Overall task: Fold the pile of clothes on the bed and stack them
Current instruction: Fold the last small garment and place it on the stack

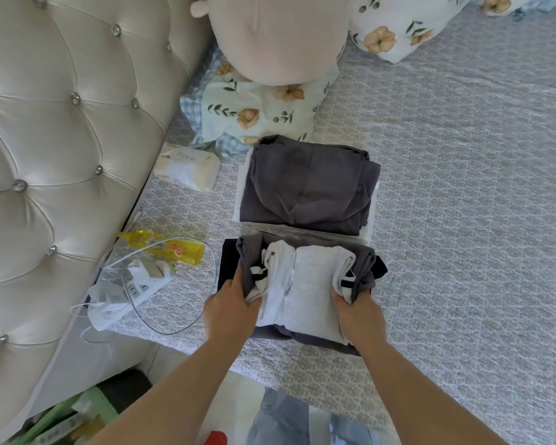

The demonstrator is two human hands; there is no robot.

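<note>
A small bundle of folded clothes (305,284), light grey on top with dark grey beneath, sits near the edge of the bed (463,187), on top of a darker, almost black garment (228,268). The left hand (230,311) grips the bundle's left side, fingers curled into the dark and white cloth. The right hand (360,314) grips the right side the same way, fingers tucked into the folds. Just beyond the bundle lies a second stack (308,187): a dark grey folded piece resting on something white.

The folding looks mostly finished, since no loose pile shows anywhere in view. The step in hand seems to be gathering or carrying the folded bundle. The next move probably calls for lifting it level with both hands, so the layers do not slip, and setting it squarely on the far stack.

To the left, by the tufted headboard (61,139), lie a tissue pack (188,167) printed with the word "Face", a yellow bottle (167,247) whose label is too small to read, and a white power strip (138,284) with cables. Floral pillows (257,114) and a pink plush toy (276,36) sit at the head of the bed.
</note>
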